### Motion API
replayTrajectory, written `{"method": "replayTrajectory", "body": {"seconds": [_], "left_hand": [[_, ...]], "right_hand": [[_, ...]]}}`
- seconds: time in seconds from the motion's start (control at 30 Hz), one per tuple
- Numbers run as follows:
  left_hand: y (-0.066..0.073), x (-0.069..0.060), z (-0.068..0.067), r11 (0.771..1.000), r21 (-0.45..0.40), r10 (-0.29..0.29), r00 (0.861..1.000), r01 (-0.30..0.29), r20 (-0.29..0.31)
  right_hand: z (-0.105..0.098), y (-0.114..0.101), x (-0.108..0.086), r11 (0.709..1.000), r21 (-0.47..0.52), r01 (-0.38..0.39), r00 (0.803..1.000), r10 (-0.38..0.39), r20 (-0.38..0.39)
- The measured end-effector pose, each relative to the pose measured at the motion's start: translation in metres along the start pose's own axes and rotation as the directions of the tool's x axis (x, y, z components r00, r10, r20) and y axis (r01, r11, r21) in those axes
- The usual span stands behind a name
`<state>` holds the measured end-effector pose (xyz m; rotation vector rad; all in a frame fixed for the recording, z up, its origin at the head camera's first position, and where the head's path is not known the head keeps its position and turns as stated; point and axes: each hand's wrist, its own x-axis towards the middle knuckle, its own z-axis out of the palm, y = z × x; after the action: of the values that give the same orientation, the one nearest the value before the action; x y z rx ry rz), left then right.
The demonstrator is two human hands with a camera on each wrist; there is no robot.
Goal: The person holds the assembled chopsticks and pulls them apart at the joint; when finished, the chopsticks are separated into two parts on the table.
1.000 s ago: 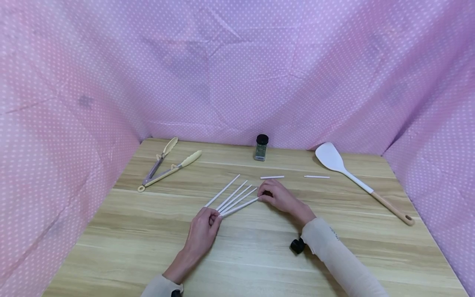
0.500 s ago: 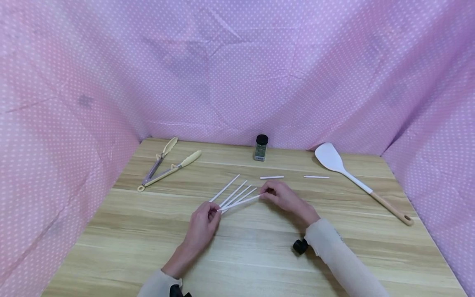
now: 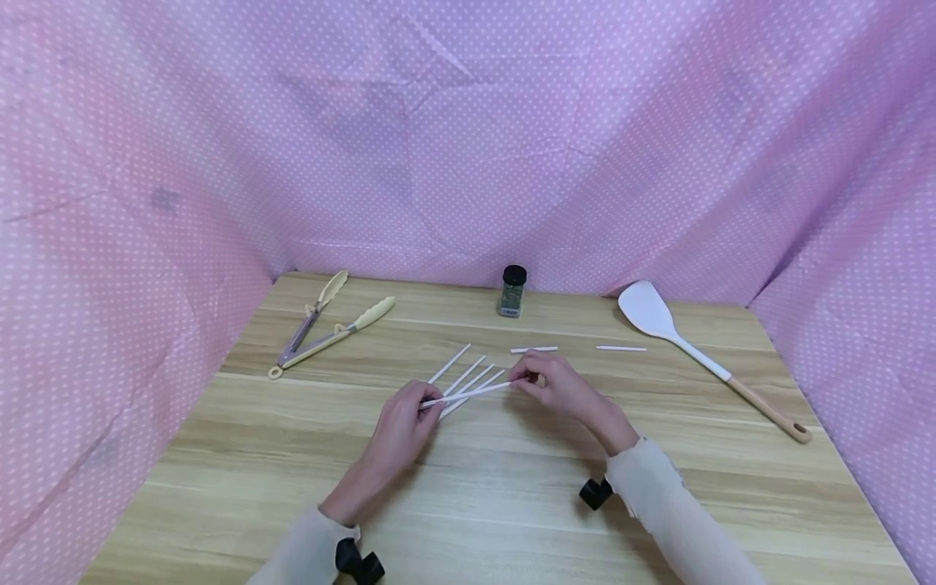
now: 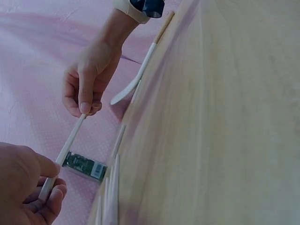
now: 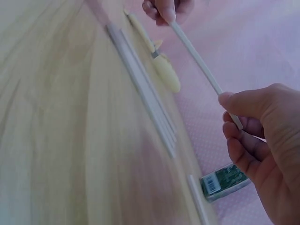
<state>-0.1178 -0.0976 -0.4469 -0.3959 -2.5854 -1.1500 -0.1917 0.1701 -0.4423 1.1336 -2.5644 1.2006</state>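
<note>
A thin white stick [image 3: 477, 392] is held up between both hands, raised off the table in the wrist views. The left hand [image 3: 402, 418] pinches its left end between thumb and fingers. At its right end the right hand [image 3: 561, 388] pinches it in the same way. Below, several more white sticks [image 3: 464, 375] lie fanned out on the wooden table, their near ends partly hidden by the left hand and the held stick. They also appear as a row of white sticks [image 5: 146, 91] in the right wrist view.
Behind the right hand lie a short white stick [image 3: 534, 350] and another short stick [image 3: 621, 348]. A spice jar [image 3: 513, 292] with a black lid stands at the back. Spread tongs [image 3: 322, 345] lie left, a white spatula [image 3: 676, 335] right. Pink dotted cloth [image 3: 468, 146] surrounds the table.
One stick has been lifted from the fan, held at both ends. The left hand has moved slightly up and away from the near ends of the others; the right hand has shifted little.
</note>
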Motion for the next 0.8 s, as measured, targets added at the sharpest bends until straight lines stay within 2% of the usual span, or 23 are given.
{"method": "replayTrajectory", "body": {"seconds": [0.13, 0.4, 0.63, 0.8], "left_hand": [[0.006, 0.008, -0.001, 0.998, 0.047, 0.031, 0.999, -0.032, 0.022], [0.019, 0.023, -0.003, 0.993, 0.088, 0.074, 0.993, -0.082, 0.093], [0.032, 0.034, -0.004, 0.988, 0.132, 0.047, 0.975, -0.077, 0.217], [0.038, 0.04, -0.004, 0.978, 0.15, 0.103, 0.96, -0.146, 0.261]], "right_hand": [[-0.004, -0.01, 0.001, 1.0, 0.002, 0.009, 1.0, -0.009, 0.006], [-0.006, -0.025, 0.005, 0.986, -0.078, 0.149, 0.988, -0.152, -0.029], [-0.008, -0.035, 0.007, 0.981, -0.12, 0.15, 0.988, -0.153, -0.021], [-0.009, -0.039, 0.007, 0.981, -0.138, 0.137, 0.99, -0.139, -0.003]]}}
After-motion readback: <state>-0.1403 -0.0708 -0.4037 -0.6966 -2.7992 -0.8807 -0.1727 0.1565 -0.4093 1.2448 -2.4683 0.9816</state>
